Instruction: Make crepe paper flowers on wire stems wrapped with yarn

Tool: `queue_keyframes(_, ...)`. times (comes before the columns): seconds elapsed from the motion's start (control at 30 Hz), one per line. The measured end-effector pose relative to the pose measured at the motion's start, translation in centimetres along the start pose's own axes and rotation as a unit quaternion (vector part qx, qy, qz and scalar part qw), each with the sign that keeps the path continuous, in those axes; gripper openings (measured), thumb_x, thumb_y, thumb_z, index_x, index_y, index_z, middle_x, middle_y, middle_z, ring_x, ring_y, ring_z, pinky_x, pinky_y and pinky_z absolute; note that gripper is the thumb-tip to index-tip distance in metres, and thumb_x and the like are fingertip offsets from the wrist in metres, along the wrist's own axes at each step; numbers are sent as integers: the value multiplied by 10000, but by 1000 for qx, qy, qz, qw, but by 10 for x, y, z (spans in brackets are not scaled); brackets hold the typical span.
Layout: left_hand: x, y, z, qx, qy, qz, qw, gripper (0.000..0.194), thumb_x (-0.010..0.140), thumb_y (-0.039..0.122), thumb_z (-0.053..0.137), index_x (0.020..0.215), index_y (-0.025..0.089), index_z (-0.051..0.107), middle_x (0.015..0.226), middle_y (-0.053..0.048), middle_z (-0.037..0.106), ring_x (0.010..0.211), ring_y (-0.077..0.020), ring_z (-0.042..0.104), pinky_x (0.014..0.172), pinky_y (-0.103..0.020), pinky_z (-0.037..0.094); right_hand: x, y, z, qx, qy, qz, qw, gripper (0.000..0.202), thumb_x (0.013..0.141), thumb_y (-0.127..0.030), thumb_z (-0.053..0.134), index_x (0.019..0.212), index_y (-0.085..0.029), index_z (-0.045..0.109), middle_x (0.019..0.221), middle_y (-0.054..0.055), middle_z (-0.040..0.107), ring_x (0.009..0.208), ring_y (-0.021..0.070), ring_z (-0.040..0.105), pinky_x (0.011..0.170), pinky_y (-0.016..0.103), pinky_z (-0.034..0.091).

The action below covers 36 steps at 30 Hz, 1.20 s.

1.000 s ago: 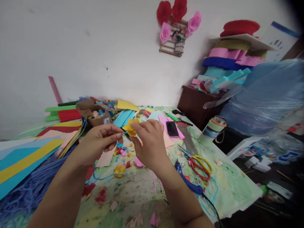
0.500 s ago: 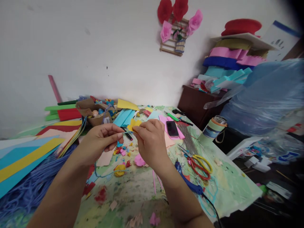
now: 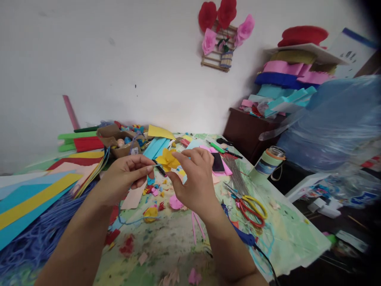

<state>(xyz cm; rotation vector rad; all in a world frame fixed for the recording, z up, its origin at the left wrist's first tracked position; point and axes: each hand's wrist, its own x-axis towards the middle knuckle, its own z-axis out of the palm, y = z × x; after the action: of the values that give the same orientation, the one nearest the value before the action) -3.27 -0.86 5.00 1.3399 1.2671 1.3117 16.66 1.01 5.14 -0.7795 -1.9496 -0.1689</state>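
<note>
A yellow paper flower point(image 3: 167, 159) is held up over the middle of the table, its petals spread. My left hand point(image 3: 132, 171) pinches the flower's thin stem between thumb and fingertips, just left of the petals. At the flower's right side is my right hand point(image 3: 193, 174), thumb and fingers apart; the index fingertip is close to a petal, and I cannot tell if it touches. Beneath the hands lie a yellow paper piece point(image 3: 150, 213), a pink paper piece point(image 3: 175, 201) and many small scraps.
Scissors point(image 3: 248, 204), a blue glue gun point(image 3: 245, 237) with a cord, and thin wires point(image 3: 237, 174) lie on the right. A bottle point(image 3: 269, 162) stands near the table's right edge. Blue yarn point(image 3: 56, 222) and paper strips point(image 3: 38, 198) fill the left. A phone point(image 3: 218, 162) lies behind my right hand.
My right hand has let go of the flower's petals; its fingers have opened and moved slightly right. More of the yellow flower shows now. My left hand keeps its pinch on the stem.
</note>
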Motion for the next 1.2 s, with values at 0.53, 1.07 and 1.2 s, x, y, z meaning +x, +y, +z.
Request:
queue_keyframes(0.53,-8,16,-30,-85,57,-47,994,452,463,365,903,755,138,645,530,22,610,321,24,312,330,-84,195,0,5,-18,-11,89,42,995,196,867,-278,605,1046,-207,638,1027,61,646,1043,247,491,923,421,356)
queue_keyframes(1.07,-3,4,-3,-55,-20,-66,996,382,606,359,825,841,136,621,579,5,620,345,-2,335,327,-102,193,0,-3,-4,-35,-43,-36,998,206,876,-158,566,1043,-214,674,1157,30,642,1107,233,446,950,413,305)
queue_keyframes(1.2,0,3,-3,-51,-31,-63,996,355,609,345,812,819,136,617,556,4,601,359,-19,351,326,-108,192,1,-2,-3,-30,-37,-5,999,201,898,-200,552,1066,-209,661,1141,46,635,1079,233,451,945,415,316)
